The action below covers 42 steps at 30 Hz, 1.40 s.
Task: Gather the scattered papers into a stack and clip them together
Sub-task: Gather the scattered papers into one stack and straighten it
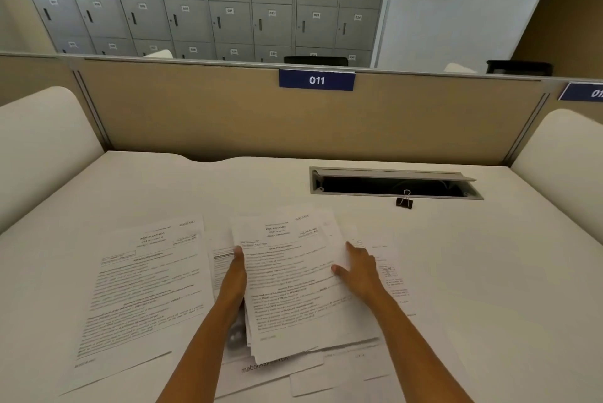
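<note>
A loose stack of printed papers lies in the middle of the white desk. My left hand presses against the stack's left edge, thumb up along the side. My right hand rests on the stack's right edge, fingers spread over the top sheet. A separate printed sheet lies flat to the left, apart from the stack. More sheets stick out beneath the stack at the near side and to the right. A black binder clip sits far right, near the cable slot.
An open cable slot is cut into the desk at the back right. A tan partition with a blue "011" sign closes the far side. White curved side panels flank the desk. Grey lockers stand behind.
</note>
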### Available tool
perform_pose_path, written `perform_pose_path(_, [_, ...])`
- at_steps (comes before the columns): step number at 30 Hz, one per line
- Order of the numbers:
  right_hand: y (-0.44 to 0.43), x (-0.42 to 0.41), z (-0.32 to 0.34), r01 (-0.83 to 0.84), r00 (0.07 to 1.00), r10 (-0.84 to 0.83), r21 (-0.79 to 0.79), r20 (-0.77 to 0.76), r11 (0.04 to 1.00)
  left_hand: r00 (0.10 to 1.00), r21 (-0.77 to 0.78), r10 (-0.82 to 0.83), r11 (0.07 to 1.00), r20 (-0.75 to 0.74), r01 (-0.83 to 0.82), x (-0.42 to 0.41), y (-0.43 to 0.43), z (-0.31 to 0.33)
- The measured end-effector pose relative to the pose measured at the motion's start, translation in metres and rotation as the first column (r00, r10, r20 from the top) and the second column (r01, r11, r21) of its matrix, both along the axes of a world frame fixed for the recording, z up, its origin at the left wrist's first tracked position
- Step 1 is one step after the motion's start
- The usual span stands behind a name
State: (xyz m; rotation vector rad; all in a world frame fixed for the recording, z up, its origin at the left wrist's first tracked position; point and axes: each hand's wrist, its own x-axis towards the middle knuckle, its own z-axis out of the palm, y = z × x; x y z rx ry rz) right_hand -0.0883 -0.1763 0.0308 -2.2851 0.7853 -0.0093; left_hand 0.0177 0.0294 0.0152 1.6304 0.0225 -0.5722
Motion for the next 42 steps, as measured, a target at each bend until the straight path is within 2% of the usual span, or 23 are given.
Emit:
perform_pose_path(1, [0.002,0.003,-0.004,-0.027,0.998,0.022,-0.106,-0.05,0.994,0.999,0.012,-0.004,1.0,0.035,0.004,0.002,0.0,-0.006])
perform_pose_path(3, [0.008,0.006,-0.01,-0.091,0.993,0.073,-0.217,-0.091,0.972,0.996,0.069,-0.017,0.998,0.086,0.011,0.007,0.0,-0.018])
perform_pose_path(6, [0.014,0.007,-0.016,-0.183,0.982,0.168,-0.204,-0.089,0.962,0.991,0.097,-0.041,0.995,0.128,0.028,0.004,-0.002,-0.016])
perform_pose_path(12, [-0.001,-0.001,-0.022,-0.029,0.994,0.03,-0.014,0.101,0.999,0.997,-0.041,-0.051,0.998,0.054,0.053,0.004,0.005,-0.012])
perform_pose_path(14, [-0.005,-0.006,-0.018,0.026,0.981,-0.058,0.171,0.186,0.985,0.999,-0.139,-0.045,0.989,0.008,0.045,0.003,0.007,-0.002])
perform_pose_path(16, [-0.009,-0.011,-0.01,0.026,0.962,-0.123,0.368,0.244,0.929,0.997,-0.212,-0.063,0.976,-0.039,0.053,0.002,0.009,0.007])
perform_pose_path(19, [-0.012,-0.016,-0.005,-0.06,0.972,-0.074,0.542,0.221,0.838,0.99,-0.221,-0.131,0.968,-0.059,0.115,-0.001,0.01,0.018])
perform_pose_path(22, [-0.011,-0.016,-0.009,-0.084,0.99,-0.002,0.609,0.139,0.789,0.983,-0.111,-0.183,0.978,-0.024,0.179,-0.002,0.006,0.016])
perform_pose_path(25, [-0.004,-0.013,-0.007,-0.057,0.994,-0.004,0.558,0.107,0.828,0.983,-0.006,-0.182,0.983,-0.001,0.182,-0.003,0.001,0.009])
perform_pose_path(28, [-0.001,-0.009,-0.003,0.111,0.984,-0.151,0.333,0.098,0.936,0.988,0.19,-0.096,0.979,0.122,0.072,-0.008,-0.004,0.01])
perform_pose_path(30, [0.001,-0.007,-0.001,0.098,0.991,-0.12,0.271,0.066,0.958,0.969,0.29,-0.124,0.955,0.214,0.058,-0.011,-0.008,0.012])
perform_pose_path(33, [0.003,-0.005,-0.002,0.02,1.0,-0.022,0.212,0.01,0.977,0.954,0.396,-0.19,0.914,0.233,0.085,-0.013,-0.012,0.014])
perform_pose_path(39, [0.002,-0.005,-0.004,0.059,0.998,-0.067,0.282,0.018,0.958,0.939,0.451,-0.204,0.89,0.276,0.061,-0.009,-0.009,0.011])
perform_pose_path(42, [0.001,-0.007,-0.006,0.106,0.989,-0.138,0.371,0.061,0.923,0.967,0.373,-0.114,0.928,0.23,0.021,-0.008,-0.009,0.009])
